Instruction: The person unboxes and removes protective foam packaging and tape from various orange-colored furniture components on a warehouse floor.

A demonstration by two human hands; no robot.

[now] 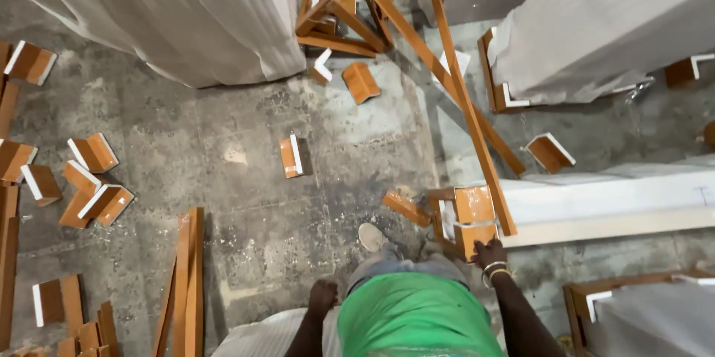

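Observation:
My right hand (pixel 488 253), with bangles on the wrist, grips the lower edge of an orange-brown wooden corner block (pixel 474 217) with white foam lining. The block rests against a small wooden frame (pixel 441 212) beside a pale wrapped slab (pixel 611 200). My left hand (pixel 322 296) hangs by my side as a closed fist with nothing visible in it. My green shirt (pixel 413 320) and one shoe (pixel 371 237) show below.
Several similar orange corner blocks (pixel 93 178) lie scattered on the stained concrete floor (pixel 246 148). Long wooden slats (pixel 465 96) lean diagonally near the block. Grey wrapped slabs (pixel 194 14) stand upper left and right. Flat slats (pixel 186 275) lie lower left.

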